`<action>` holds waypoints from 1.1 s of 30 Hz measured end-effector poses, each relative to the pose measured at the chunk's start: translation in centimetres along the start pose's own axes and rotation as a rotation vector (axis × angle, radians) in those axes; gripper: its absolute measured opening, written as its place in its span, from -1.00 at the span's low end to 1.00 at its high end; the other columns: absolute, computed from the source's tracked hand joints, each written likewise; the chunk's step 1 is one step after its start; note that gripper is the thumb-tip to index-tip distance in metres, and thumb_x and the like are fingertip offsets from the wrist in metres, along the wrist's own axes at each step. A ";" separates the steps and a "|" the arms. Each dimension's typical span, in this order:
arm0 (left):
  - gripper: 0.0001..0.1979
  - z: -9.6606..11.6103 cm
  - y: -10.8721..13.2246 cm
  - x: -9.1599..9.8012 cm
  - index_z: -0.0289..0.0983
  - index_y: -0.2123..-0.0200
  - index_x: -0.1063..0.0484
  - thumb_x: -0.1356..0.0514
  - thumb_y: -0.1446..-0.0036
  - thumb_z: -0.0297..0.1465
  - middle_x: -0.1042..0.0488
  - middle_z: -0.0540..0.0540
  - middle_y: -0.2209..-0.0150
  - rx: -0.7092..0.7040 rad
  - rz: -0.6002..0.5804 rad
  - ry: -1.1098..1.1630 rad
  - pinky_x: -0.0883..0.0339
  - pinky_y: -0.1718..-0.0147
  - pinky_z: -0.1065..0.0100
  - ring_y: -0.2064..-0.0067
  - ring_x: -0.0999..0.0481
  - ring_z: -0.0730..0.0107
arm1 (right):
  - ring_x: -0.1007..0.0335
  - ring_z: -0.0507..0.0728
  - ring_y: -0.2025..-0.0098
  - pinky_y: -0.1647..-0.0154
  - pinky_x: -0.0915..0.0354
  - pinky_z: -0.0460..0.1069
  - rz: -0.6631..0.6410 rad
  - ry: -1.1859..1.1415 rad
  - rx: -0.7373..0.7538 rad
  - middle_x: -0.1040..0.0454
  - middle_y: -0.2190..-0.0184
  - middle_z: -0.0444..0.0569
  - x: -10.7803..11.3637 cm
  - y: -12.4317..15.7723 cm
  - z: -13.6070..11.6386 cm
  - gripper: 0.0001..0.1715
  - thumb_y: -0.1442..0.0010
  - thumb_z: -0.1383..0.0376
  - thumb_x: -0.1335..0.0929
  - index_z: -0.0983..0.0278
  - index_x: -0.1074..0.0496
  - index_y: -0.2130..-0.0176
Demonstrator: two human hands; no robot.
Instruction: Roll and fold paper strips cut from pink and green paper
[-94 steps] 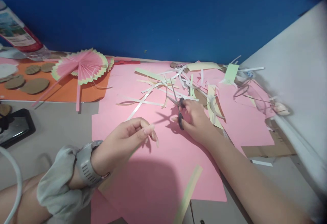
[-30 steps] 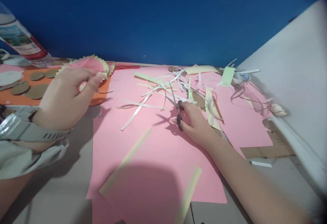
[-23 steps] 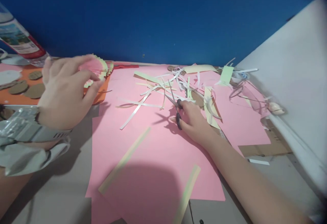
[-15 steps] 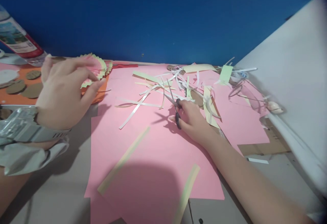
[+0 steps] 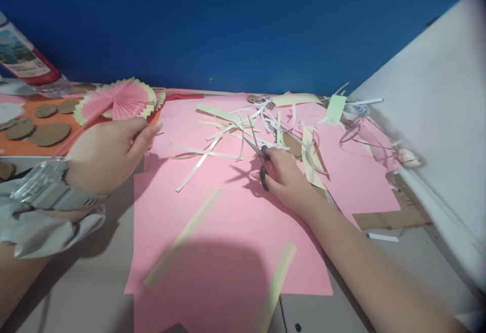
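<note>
My right hand (image 5: 283,176) grips a pair of small scissors (image 5: 255,143) by the dark handles. Their blades are spread apart over pink paper (image 5: 197,221), pointing at a heap of thin white and pale green paper strips (image 5: 224,133). My left hand (image 5: 110,153) is at the edge of an orange sheet (image 5: 87,143), just in front of a pleated pink-and-green paper fan (image 5: 125,97). Its fingers curl inward under the palm, with the thumb alongside; what they hold, if anything, is hidden. A slim pink stick (image 5: 81,130) runs from the fan's middle toward my left wrist.
Brown cardboard discs (image 5: 49,134) lie on the orange sheet, and a bottle (image 5: 30,59) leans behind them. A blue wall (image 5: 228,29) stands at the back, a white panel (image 5: 429,95) at right. Two yellow-green strips (image 5: 186,237) lie in front.
My left hand has moved down and slightly right, its spread fingers now curled in, leaving the fan in fuller view. My right hand and the scissors have hardly moved.
</note>
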State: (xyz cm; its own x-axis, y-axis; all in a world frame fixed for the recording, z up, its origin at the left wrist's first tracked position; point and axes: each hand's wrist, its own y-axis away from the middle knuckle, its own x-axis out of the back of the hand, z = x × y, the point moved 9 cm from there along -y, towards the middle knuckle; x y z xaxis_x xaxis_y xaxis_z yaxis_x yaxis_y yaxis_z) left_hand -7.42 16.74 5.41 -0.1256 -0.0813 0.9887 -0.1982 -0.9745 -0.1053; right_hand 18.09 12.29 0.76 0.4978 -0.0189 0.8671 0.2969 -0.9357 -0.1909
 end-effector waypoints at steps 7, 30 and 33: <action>-0.72 2.0 0.6 -1.1 -0.27 0.13 -0.39 0.03 -0.26 -0.28 -0.48 -0.08 0.30 -0.122 -0.073 0.173 -0.20 0.33 0.33 0.29 -0.44 0.24 | -0.17 0.15 0.37 0.34 -0.06 0.03 -0.001 0.005 0.002 -0.28 0.41 -0.06 -0.1 0.0 0.0 -0.86 -0.06 0.36 -0.27 0.24 -0.12 0.40; -0.53 9.4 6.8 -7.0 -0.17 -0.09 -0.21 -0.17 -0.10 -0.30 -0.38 0.03 0.30 -0.210 -0.584 0.714 -0.24 0.33 0.35 0.33 -0.36 0.41 | -0.23 0.16 0.31 0.25 -0.12 0.05 0.029 -0.021 -0.014 -0.32 0.36 -0.05 -0.2 0.3 0.4 -0.87 -0.07 0.35 -0.28 0.26 -0.23 0.30; -0.84 9.8 6.9 -6.5 -0.21 0.25 -0.37 -0.12 -0.14 -0.27 -0.34 0.07 0.42 -0.258 -0.585 0.706 -0.16 0.42 0.38 0.40 -0.31 0.44 | -0.23 0.16 0.32 0.26 -0.12 0.06 0.037 -0.028 -0.017 -0.31 0.37 -0.05 -0.1 0.3 0.5 -0.88 -0.07 0.34 -0.28 0.25 -0.24 0.30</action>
State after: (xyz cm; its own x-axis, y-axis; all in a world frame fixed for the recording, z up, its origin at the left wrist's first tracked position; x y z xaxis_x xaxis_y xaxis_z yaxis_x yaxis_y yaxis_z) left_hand 1.58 8.53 -0.72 -0.4801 0.6321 0.6082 -0.6136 -0.7375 0.2821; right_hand 18.56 12.22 0.35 0.5308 -0.0440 0.8464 0.2640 -0.9404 -0.2144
